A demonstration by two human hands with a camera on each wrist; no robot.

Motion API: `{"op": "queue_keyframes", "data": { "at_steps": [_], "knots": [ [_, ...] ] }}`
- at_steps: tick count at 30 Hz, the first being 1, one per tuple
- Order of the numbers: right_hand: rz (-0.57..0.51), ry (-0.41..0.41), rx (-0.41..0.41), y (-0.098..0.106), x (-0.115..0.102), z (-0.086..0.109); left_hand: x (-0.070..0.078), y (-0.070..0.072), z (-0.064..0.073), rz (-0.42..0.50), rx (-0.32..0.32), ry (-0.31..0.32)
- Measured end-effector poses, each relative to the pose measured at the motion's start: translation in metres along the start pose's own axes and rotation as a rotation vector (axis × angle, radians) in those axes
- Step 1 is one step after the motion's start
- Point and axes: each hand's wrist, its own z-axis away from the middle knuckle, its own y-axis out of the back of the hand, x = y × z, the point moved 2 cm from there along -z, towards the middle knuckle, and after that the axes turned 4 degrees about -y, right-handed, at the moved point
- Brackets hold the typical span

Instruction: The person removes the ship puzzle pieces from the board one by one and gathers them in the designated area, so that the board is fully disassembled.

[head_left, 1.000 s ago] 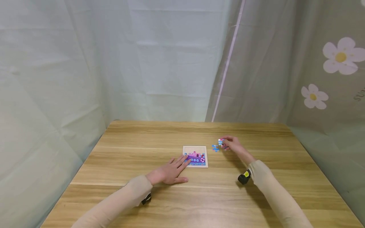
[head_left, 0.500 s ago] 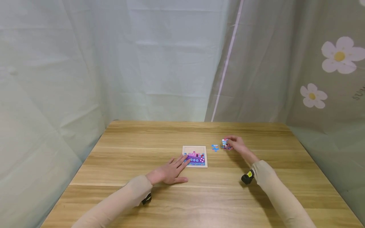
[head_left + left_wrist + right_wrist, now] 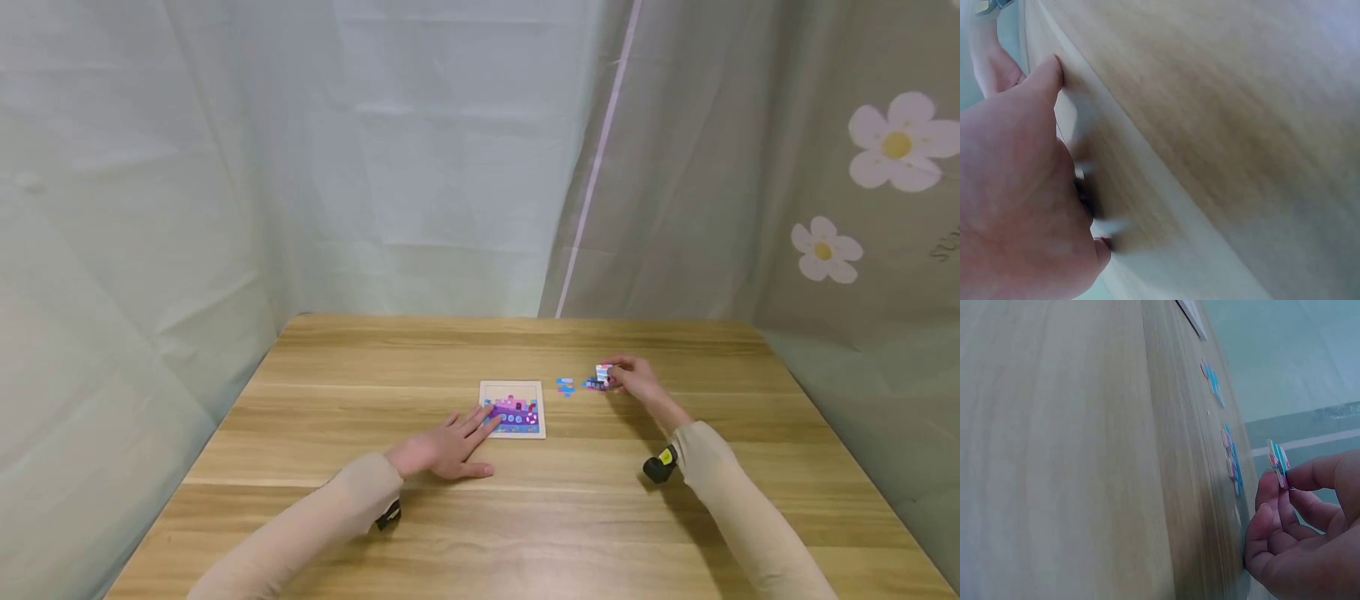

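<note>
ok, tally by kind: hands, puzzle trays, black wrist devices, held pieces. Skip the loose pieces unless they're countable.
Hands: 2 (left hand, right hand)
Puzzle tray: 1
Black wrist devices: 2
Held puzzle piece: 1
Total: 6
Loose pieces left out: too small and close together to count reliably.

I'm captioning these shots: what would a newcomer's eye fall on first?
Probably the bright, part-filled puzzle frame near the middle of the wooden table, with the left hand over its near left part. Then the right hand off to its right, pinching a colorful piece near other loose pieces. Behind, the large white flower on the curtain at upper right stands out.
</note>
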Motion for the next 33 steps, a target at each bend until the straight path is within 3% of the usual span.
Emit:
{"op": "queue_keyframes", "data": {
  "at_steps": [15,25,33],
  "knots": [
    [0.046,-0.058,0.022,0.018,0.01,0.001,0.003,0.004,0.002,-0.007,0.013,-0.006],
    [0.029,-0.062,0.017,0.023,0.014,0.004,-0.003,0.004,0.003,0.101,0.048,-0.073],
    [0.055,-0.056,0.02,0.025,0.016,0.004,-0.005,0.005,0.003,0.104,0.049,-0.093]
  ]
}}
